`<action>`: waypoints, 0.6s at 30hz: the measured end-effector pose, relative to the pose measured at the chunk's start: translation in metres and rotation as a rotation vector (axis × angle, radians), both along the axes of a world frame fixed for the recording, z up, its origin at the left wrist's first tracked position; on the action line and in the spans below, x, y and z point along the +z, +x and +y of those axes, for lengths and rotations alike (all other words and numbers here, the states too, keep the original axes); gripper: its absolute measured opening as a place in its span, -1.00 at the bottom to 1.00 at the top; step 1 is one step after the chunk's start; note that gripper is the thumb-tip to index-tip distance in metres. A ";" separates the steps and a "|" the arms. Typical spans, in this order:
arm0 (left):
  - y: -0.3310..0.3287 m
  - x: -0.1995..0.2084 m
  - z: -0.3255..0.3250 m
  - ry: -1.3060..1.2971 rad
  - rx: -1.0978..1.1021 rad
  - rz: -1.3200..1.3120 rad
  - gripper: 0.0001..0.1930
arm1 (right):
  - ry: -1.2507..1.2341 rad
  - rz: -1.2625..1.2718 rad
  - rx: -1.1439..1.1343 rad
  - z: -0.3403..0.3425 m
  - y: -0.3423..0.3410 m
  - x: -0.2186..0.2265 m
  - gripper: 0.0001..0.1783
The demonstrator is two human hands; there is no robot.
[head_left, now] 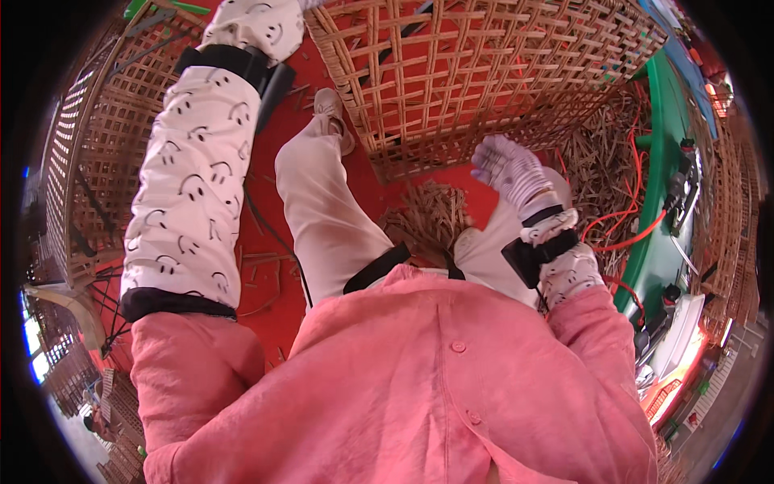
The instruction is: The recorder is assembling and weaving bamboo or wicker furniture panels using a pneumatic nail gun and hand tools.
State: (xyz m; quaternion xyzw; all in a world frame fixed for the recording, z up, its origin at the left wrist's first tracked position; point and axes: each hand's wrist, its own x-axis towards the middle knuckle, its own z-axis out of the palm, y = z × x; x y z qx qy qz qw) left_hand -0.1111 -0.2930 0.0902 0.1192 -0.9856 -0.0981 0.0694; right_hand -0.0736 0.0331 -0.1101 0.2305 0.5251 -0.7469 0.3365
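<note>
A large open-weave wicker basket stands tilted in front of me, its lattice wall facing me. My right hand, in a pale striped glove, is just below the basket's lower right side. Its fingers are stretched out, and nothing shows in them. I cannot tell whether the fingertips touch the weave. My left arm, in a white patterned sleeve, reaches up to the basket's top left corner. Only a sliver of my left hand shows at the upper edge of the picture; its fingers are out of sight.
More woven wicker work stands at the left. Cut strips lie on the red floor between my feet, with a bigger heap at right. A green bench edge carries tools and a red hose.
</note>
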 end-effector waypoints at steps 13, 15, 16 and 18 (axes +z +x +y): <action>-0.023 -0.032 -0.022 0.013 -0.027 0.140 -0.47 | 0.071 -0.717 -0.121 -0.037 0.053 -0.273 -0.50; -0.027 -0.039 -0.027 0.024 -0.047 0.172 -0.49 | 0.061 -0.790 -0.149 -0.044 0.055 -0.293 -0.44; -0.027 -0.041 -0.029 0.027 -0.051 0.190 -0.50 | 0.045 -0.815 -0.174 -0.049 0.056 -0.301 -0.43; -0.031 -0.046 -0.035 0.027 -0.064 0.219 -0.52 | 0.007 -0.853 -0.190 -0.062 0.059 -0.316 -0.42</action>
